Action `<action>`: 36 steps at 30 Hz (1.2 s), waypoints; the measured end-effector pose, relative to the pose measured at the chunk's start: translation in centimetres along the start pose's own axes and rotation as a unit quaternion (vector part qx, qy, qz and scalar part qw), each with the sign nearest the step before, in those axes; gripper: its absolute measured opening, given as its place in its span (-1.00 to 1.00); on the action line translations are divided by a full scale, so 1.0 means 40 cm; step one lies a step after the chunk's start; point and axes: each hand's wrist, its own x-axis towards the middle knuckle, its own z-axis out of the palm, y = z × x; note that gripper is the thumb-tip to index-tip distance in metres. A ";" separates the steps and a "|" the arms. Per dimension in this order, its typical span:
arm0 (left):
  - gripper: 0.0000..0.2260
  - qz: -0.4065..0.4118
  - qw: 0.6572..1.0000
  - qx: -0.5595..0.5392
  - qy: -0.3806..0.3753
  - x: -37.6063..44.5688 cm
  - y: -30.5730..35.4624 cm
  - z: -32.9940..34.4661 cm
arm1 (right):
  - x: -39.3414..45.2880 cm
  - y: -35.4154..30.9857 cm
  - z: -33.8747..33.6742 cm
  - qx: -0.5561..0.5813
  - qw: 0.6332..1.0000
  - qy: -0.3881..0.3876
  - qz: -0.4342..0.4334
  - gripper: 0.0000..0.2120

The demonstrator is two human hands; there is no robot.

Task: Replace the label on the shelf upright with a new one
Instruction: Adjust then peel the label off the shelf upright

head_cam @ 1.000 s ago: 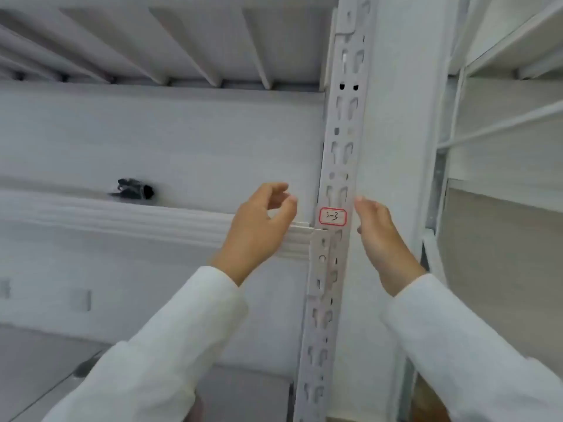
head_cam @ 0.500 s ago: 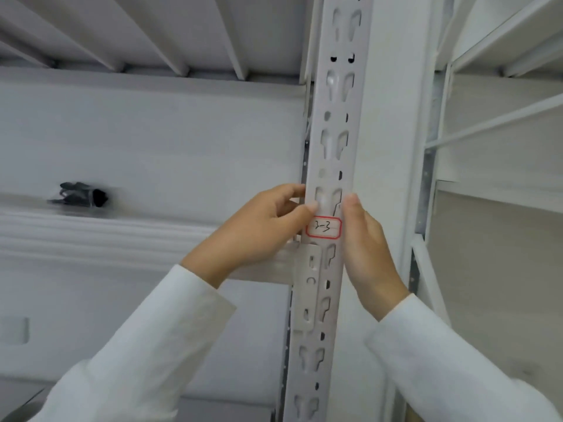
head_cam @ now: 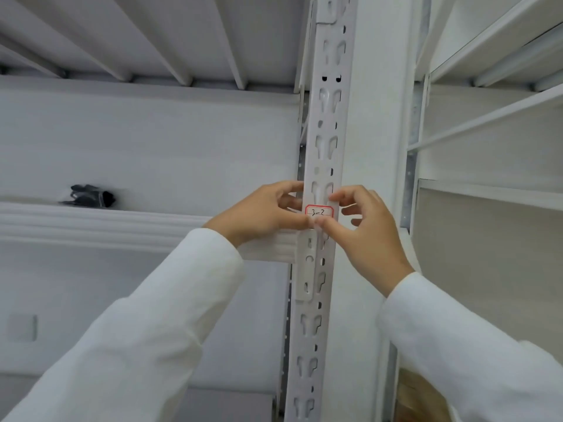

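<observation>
Both thumbs have slid beneath the label point(head_cam: 319, 212); left hand point(head_cam: 264, 212) and right hand point(head_cam: 364, 236) pinch its red-bordered, handwritten face.

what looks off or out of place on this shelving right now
Little stands out. The red-bordered label sits fairly square on the slotted upright, with both hands pinching at its lower edge. The one stray thing is a dark bundle lying alone on the left shelf; what it is cannot be told.

White ribbed shelf underside point(head_cam: 146, 35) overhead; pale wall point(head_cam: 152, 147) behind; a second white shelving unit point(head_cam: 493, 117) stands right.
</observation>
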 end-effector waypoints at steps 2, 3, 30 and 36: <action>-0.46 -0.003 1.000 0.000 0.006 0.002 -0.002 0.002 | -0.003 0.004 0.004 -0.025 1.000 0.011 -0.012 -0.77; -0.46 -0.004 1.000 -0.001 0.009 0.003 -0.004 0.003 | -0.003 0.006 0.004 -0.042 0.999 0.012 -0.019 -0.78; -0.58 -0.013 1.000 -0.003 0.019 0.014 -0.009 -0.003 | -0.021 0.035 -0.007 -0.228 0.951 0.100 -0.185 -0.83; -0.57 -0.013 1.000 0.004 0.019 0.014 -0.007 -0.004 | -0.019 0.026 -0.003 -0.224 0.951 0.107 -0.185 -0.84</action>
